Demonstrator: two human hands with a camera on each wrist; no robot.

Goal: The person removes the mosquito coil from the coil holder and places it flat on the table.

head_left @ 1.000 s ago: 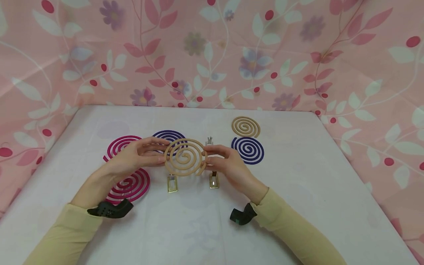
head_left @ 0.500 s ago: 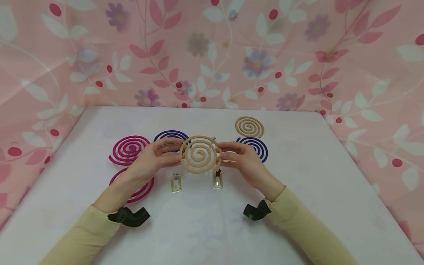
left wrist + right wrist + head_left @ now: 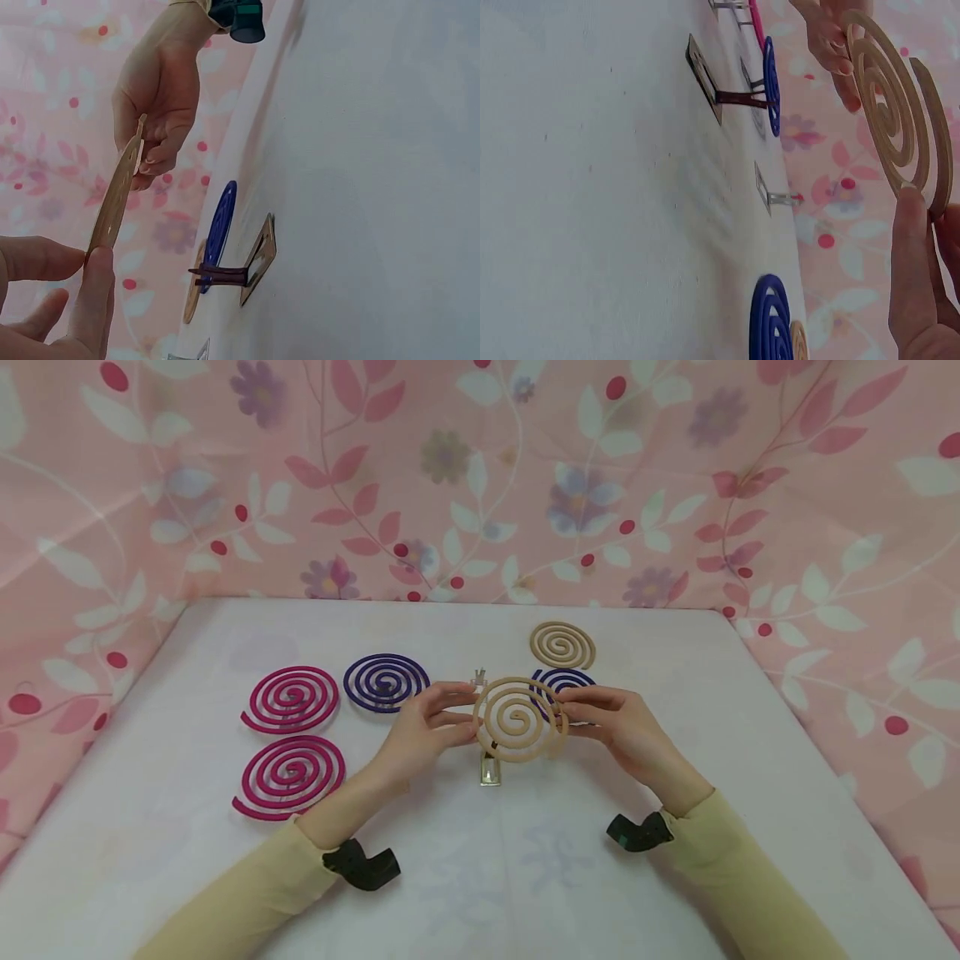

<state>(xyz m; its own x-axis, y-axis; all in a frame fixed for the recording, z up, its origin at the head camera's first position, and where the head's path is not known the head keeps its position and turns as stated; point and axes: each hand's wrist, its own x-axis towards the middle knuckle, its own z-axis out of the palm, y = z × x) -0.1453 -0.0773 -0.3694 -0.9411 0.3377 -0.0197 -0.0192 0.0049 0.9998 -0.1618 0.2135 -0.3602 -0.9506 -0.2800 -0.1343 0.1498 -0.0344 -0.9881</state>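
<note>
A tan mosquito coil (image 3: 520, 720) is held up off the table between both hands, its flat side facing the head camera. My left hand (image 3: 420, 735) pinches its left edge with thumb and fingers. On the opposite edge, my right hand (image 3: 622, 731) grips it the same way. In the left wrist view the coil (image 3: 116, 199) appears nearly edge-on. Below it stands a small metal coil stand (image 3: 490, 771) with a dark upright prong, partly covered by the coil. Another stand (image 3: 480, 677) shows just behind the coil's upper left.
Two magenta coils (image 3: 291, 699) sit at the left, with a blue coil (image 3: 386, 682) beside them. Behind my right hand, a second blue coil (image 3: 562, 679) is partly hidden. Another tan coil (image 3: 562, 645) lies farther back on the white table (image 3: 660, 643).
Both hands have carried the tan coil to the right across the stands. The magenta coils and left blue coil are now more exposed; the front left stand is hidden behind my left hand.
</note>
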